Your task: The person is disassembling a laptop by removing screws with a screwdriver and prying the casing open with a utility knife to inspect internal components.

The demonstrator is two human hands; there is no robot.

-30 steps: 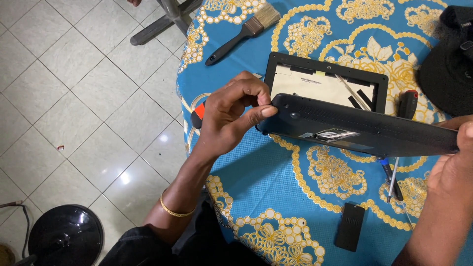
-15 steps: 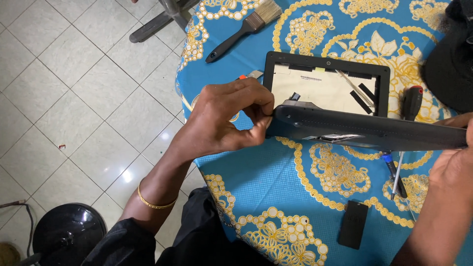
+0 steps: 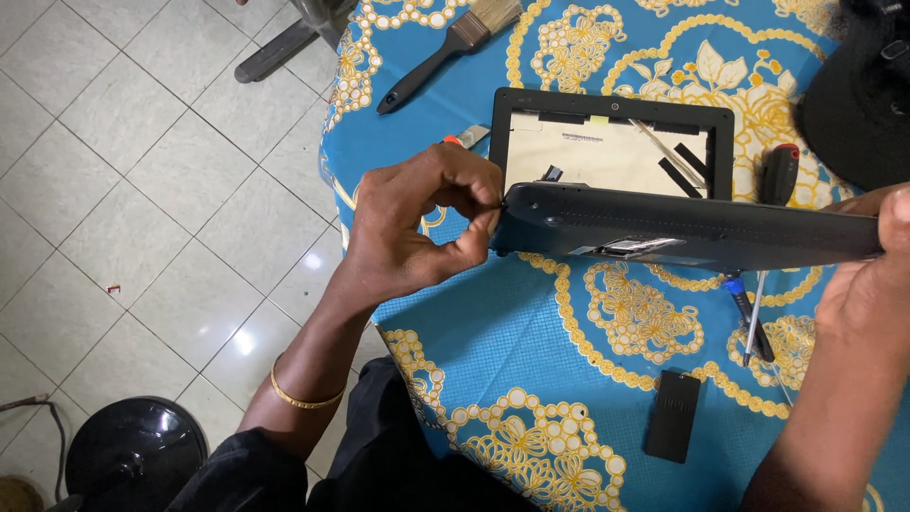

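Blue flowered tablecloth (image 3: 607, 379) below; left hand (image 3: 427, 223) pinching laptop base (image 3: 682, 228) corner with fingertips, right hand (image 3: 877, 275) gripping far end, steadying it level, prying gently.

Laptop base held on edge above the table

You hold a dark grey laptop base (image 3: 692, 229) turned on its long edge, running across the left-to-right width of the blue-and-yellow table (image 3: 569, 379), raised above the cloth near its left edge. Your left hand (image 3: 427, 228) pinches the base's left corner between thumb and fingertips; your right hand (image 3: 877, 284) grips its right end. A small silvery opening shows along the underside of the edge facing you, about midway.
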